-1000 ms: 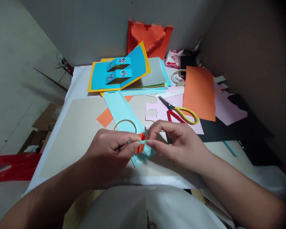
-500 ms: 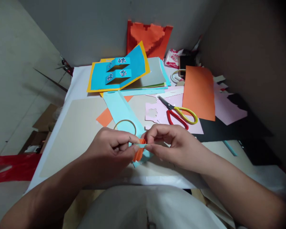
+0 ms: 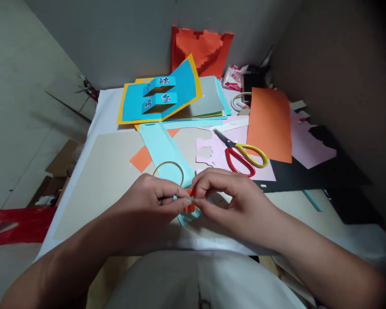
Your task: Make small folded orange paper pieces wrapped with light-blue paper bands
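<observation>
My left hand (image 3: pixel 151 199) and my right hand (image 3: pixel 228 195) meet near the table's front edge, fingertips pinched together on a small folded piece of orange and light blue paper (image 3: pixel 190 208). Most of that piece is hidden between the fingers. Just behind the hands, a thin ring (image 3: pixel 169 167) lies on a light blue paper strip (image 3: pixel 162 148), which rests on a large grey card sheet (image 3: pixel 99 180).
Red and yellow scissors (image 3: pixel 241 151) lie on pink paper (image 3: pixel 212 154) right of centre. An orange sheet (image 3: pixel 269 124), black paper (image 3: pixel 312 171) and a blue and yellow pop-up card (image 3: pixel 157 96) lie further back. A red cut-out card (image 3: pixel 202 49) leans on the wall.
Both hands have closed in on the small paper piece, so less of its orange and blue shows. The right hand has shifted slightly left and down.
</observation>
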A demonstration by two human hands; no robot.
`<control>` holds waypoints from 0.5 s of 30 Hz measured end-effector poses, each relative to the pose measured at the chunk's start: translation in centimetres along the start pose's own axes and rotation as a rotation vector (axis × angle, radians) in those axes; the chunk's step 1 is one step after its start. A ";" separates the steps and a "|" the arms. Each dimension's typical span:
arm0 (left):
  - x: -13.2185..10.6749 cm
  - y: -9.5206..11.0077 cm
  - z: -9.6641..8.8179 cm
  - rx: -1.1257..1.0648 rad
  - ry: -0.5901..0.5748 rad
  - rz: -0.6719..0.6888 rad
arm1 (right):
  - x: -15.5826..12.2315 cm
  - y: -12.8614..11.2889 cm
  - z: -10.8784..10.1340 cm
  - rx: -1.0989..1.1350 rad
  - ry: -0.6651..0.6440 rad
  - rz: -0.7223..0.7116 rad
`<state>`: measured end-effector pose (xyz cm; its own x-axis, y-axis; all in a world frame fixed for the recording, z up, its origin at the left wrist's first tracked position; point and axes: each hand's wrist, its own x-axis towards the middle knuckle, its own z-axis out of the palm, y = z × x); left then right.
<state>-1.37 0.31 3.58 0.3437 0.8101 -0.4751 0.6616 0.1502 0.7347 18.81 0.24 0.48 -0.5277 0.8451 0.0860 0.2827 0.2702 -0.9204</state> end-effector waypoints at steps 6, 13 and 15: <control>0.0 -0.5 0.1 0.069 0.074 0.094 | 0.1 0.2 0.1 -0.023 0.033 0.006; -0.2 -0.5 0.2 0.119 0.127 0.205 | 0.1 0.3 0.0 0.037 0.028 0.052; -0.2 -0.6 0.3 0.115 0.150 0.224 | 0.1 0.3 0.0 0.064 0.019 0.054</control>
<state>-1.68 -0.07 3.07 0.3929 0.8919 -0.2239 0.6547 -0.1003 0.7492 18.90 0.39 0.20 -0.4978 0.8662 0.0426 0.2580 0.1948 -0.9463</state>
